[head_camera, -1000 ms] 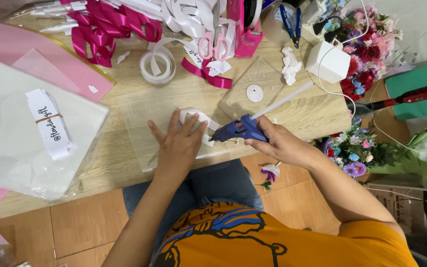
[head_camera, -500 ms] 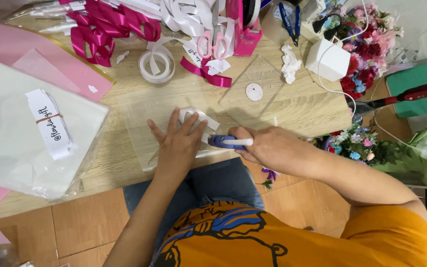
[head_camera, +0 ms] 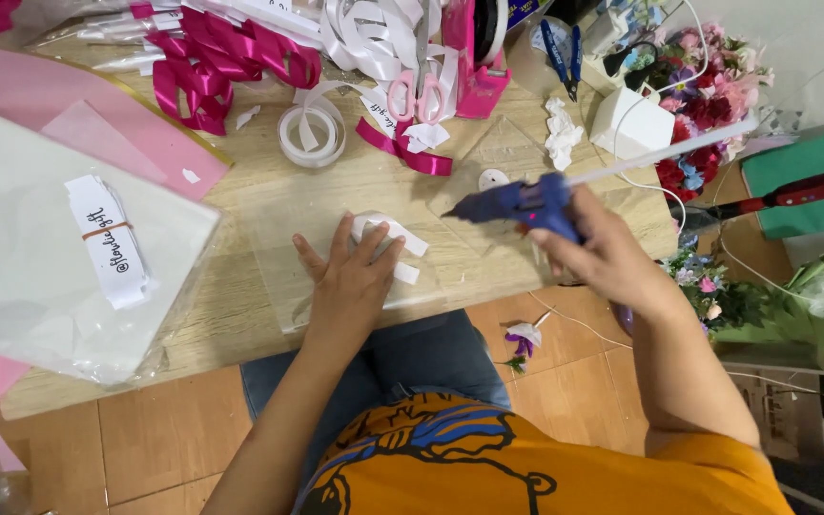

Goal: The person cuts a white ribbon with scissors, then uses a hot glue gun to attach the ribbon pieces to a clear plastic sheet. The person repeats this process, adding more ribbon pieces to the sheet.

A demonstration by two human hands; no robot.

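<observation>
Now we have lifted the blue glue gun [head_camera: 526, 206] away in our right hand [head_camera: 603, 256], fingers gripping it, while our left hand [head_camera: 350, 281] presses flat-fingered on the white ribbon loop [head_camera: 388, 234] on the table [head_camera: 240, 267], gluing likely done.

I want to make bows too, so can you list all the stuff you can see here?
glue gun: one, blue, lifted above the table in the right hand
white ribbon piece: one, white, under the left hand's fingers
clear sheet: one, see-through, on the table under the ribbon piece
tape roll: one, white, mid-table
scissors: one pair, pink handles, among the white ribbons
pink ribbons: a heap, magenta, top of the table
pliers: one pair, blue handles, top right
white box: one, by the flowers
flowers: a bunch, pink and red, right side
wrapping sheets: a stack, white and pink, left side
table: one, light wood
left hand: pressing flat on the ribbon
right hand: gripping the glue gun
</observation>
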